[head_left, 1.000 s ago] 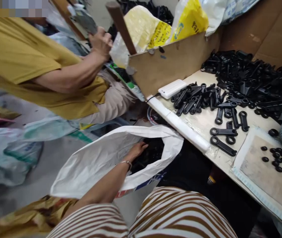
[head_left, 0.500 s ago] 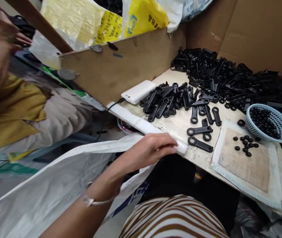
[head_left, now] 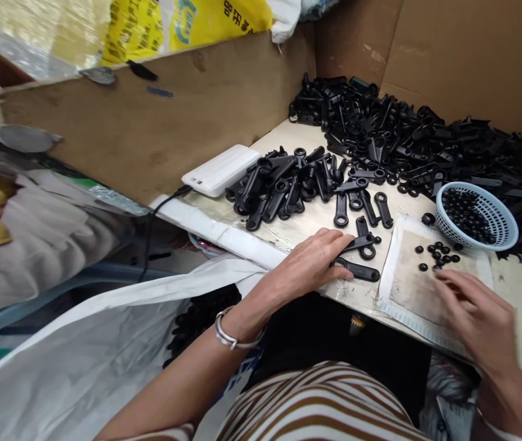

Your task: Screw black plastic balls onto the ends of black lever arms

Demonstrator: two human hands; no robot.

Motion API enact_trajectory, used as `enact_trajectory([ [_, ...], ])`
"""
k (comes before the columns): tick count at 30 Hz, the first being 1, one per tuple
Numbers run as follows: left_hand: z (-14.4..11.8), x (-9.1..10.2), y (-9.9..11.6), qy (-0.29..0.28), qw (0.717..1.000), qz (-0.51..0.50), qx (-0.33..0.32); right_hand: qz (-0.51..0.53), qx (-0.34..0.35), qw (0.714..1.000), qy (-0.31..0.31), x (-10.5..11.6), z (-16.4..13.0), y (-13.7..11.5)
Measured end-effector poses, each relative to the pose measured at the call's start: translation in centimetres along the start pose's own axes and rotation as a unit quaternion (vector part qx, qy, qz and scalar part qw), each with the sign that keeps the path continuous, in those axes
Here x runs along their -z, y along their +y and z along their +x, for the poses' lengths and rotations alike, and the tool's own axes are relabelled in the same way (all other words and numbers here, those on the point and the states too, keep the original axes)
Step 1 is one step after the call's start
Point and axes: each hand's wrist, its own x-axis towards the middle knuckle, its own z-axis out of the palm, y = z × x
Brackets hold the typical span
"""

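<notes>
My left hand (head_left: 313, 260) reaches over the bench edge, its fingers and thumb closed around the ring end of a black plastic lever (head_left: 357, 245). That end is hidden under the fingers. Just below, the thumb overlaps a second black lever (head_left: 362, 271) lying flat. My right hand (head_left: 479, 312) is over the cloth pad (head_left: 408, 294), fingertips pinched at a small black ring (head_left: 437, 266). Several more small black rings (head_left: 438, 248) lie loose beside it. Behind them stands a light blue basket (head_left: 509, 229) holding many such rings.
A heap of black levers (head_left: 283, 190) lies beside a white power bank (head_left: 224, 170) with a cable. More black parts (head_left: 408, 135) pile against the cardboard wall (head_left: 467, 61). A wooden board (head_left: 151, 135) borders the left side. An open white sack (head_left: 81, 349) hangs below the bench edge.
My left hand has moved from the padded bench edge onto the levers. My right hand has come into view at the small rings. The view has turned, and the co-worker's hand is out of sight.
</notes>
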Motion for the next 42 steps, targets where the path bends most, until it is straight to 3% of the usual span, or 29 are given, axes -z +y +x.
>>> enact_trajectory([
  [3, 0.0, 0.0, 0.2, -0.012, 1.0, 0.007, 0.001, -0.164, 0.071, 0.967, -0.179, -3.3, 2.9, -0.5],
  [6, -0.1, -0.3, 0.4, -0.007, 1.0, 0.01, -0.01, -0.271, 0.087, 0.914, -0.288, -6.4, 5.5, -1.9],
  [9, -0.1, -0.6, 0.4, 0.003, 1.0, 0.011, -0.014, -0.355, 0.078, 0.858, -0.364, -7.3, 6.5, -2.7],
  [12, -0.3, -0.7, 0.6, -0.004, 1.0, 0.01, -0.011, -0.422, 0.069, 0.837, -0.343, -5.9, 6.2, -2.2],
  [16, -0.4, -0.6, 1.2, -0.022, 1.0, 0.012, 0.001, -0.458, 0.069, 0.844, -0.27, -4.4, 5.6, -1.2],
  [20, -0.2, -0.6, 1.5, -0.025, 1.0, 0.003, 0.014, -0.338, 0.07, 0.886, -0.309, -6.2, 5.7, -2.1],
  [24, -0.2, -0.8, 1.2, -0.022, 0.999, -0.033, 0.013, -0.262, 0.034, 0.903, -0.338, -7.7, 6.7, -3.3],
  [28, -0.5, -1.1, 1.3, -0.009, 1.0, -0.026, 0.006, -0.215, 0.03, 0.913, -0.345, -7.9, 8.6, -2.6],
  [32, -0.8, -0.9, 1.1, 0.019, 0.999, -0.019, -0.042, -0.255, 0.036, 0.925, -0.279, -8.5, 11.0, -1.0],
  [34, -0.6, -0.1, 0.0, 0.057, 0.996, -0.028, -0.068, -0.286, 0.057, 0.925, -0.245, -9.1, 12.0, -0.4],
  [36, -0.1, 1.6, -1.9, 0.132, 0.99, -0.016, -0.046, -0.299, 0.078, 0.922, -0.236, -9.6, 12.9, 0.0],
  [39, 1.7, 5.1, -5.6, 0.247, 0.963, 0.057, 0.09, -0.304, 0.091, 0.918, -0.24, -10.6, 14.4, -0.3],
  [40, 2.5, 6.2, -6.8, 0.25, 0.956, 0.075, 0.13, -0.304, 0.097, 0.915, -0.247, -11.1, 14.9, -0.5],
  [42, 4.6, 7.8, -8.8, 0.182, 0.966, 0.09, 0.159, -0.297, 0.12, 0.907, -0.271, -12.3, 15.9, -1.1],
])
